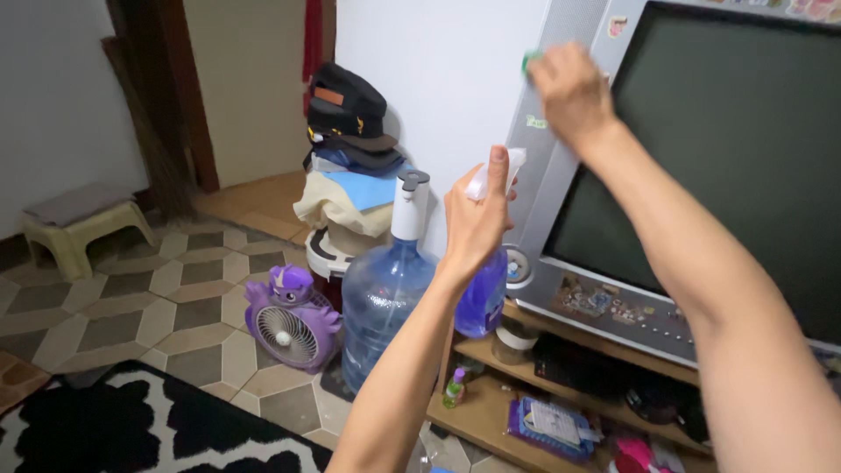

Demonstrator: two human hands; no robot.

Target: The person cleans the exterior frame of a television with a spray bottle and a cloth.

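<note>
Head view | left hand (473,223) closed round spray bottle (484,293) neck: light, sloshing, slick plastic | right hand (571,92) pinches green cloth (531,60), soft, against television (701,166) frame.

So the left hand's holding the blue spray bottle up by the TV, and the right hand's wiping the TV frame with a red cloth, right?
Not quite. In the head view the cloth under the right hand is green, not red. The rest holds: the left hand holds the blue spray bottle by the TV.
</note>
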